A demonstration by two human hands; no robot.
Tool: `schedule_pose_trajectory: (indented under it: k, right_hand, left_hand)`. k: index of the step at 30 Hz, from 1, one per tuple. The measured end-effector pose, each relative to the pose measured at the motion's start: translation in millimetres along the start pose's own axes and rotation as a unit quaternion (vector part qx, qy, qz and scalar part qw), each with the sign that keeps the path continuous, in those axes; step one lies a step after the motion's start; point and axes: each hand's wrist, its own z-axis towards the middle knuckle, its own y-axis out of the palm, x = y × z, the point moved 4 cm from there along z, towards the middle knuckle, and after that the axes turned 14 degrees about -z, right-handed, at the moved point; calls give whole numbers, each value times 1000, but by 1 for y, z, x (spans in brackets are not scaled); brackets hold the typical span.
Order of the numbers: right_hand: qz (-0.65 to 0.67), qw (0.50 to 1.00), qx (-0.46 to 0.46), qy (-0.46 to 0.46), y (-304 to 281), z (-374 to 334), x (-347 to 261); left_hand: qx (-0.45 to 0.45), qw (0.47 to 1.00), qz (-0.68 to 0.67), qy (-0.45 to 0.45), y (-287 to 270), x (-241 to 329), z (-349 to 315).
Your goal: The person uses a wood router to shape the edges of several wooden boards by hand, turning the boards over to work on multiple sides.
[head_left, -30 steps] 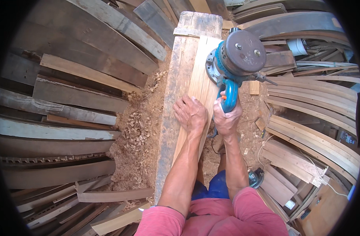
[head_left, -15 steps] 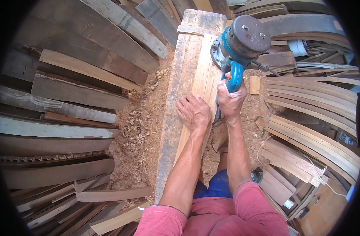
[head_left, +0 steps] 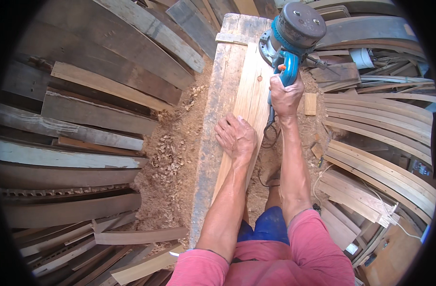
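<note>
A long pale wooden board (head_left: 249,102) with a small dark knot lies lengthwise on a worn wooden bench (head_left: 212,97). My left hand (head_left: 236,137) presses on the board around its middle, palm down, its slightly bent fingers apart and reaching past the left edge. My right hand (head_left: 287,94) is closed around the blue handle of an electric router (head_left: 299,28). The router has a round, dark top and a metal base. Its base sits at the board's far right edge; the bit is hidden.
Stacks of dark planks (head_left: 99,112) crowd the left side. Curved pale wood strips (head_left: 380,114) are piled at the right. Shavings (head_left: 168,159) cover the ground beside the bench. The router's black cord (head_left: 272,136) hangs along the bench's right side. A small wood block (head_left: 310,104) lies right of my right hand.
The router has moved a little farther away and left along the board's right edge, with my right hand on its handle. The knot has come into sight. My left hand stays in place.
</note>
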Motion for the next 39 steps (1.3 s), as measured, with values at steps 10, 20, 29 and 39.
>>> schedule_pose_trajectory:
  k: [10, 20, 29, 39]
  right_hand:
    - [-45, 997, -32, 47, -46, -81, -42]
    - [-46, 989, -71, 120, -51, -135, -47]
    - [-18, 995, -55, 80, -31, -110, -41]
    - [-10, 998, -32, 58, -22, -86, -37]
  left_hand:
    - [-25, 999, 2, -31, 2, -2, 1]
    - [1, 1000, 4, -6, 2, -7, 0]
    - [11, 1000, -12, 5, 0, -6, -1]
    - [-25, 999, -43, -17, 2, -9, -1]
